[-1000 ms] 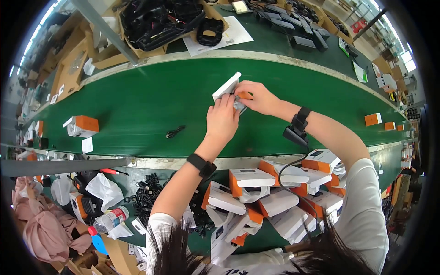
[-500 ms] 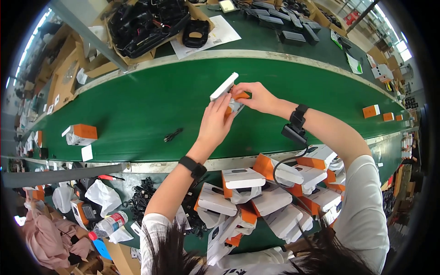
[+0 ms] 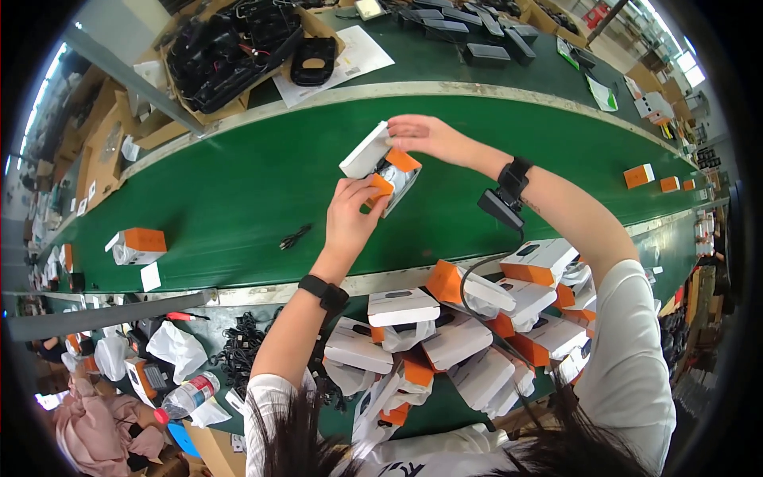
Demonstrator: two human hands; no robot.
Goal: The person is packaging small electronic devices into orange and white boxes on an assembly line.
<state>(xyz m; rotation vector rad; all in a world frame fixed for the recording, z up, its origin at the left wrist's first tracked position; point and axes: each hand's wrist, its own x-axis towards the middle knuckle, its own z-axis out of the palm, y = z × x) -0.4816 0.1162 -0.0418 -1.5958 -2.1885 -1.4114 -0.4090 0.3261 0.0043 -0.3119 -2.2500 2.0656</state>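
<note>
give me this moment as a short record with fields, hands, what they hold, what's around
setting: green conveyor belt at a packing line
left hand: left hand grips the near end of the open box, thumb on an orange flap
right hand: right hand holds the far end by the lid
held item: white and orange box, lid open, above the belt
on belt: another closed box, a small black cable
near person: pile of boxes
far side: carton of black parts
</note>
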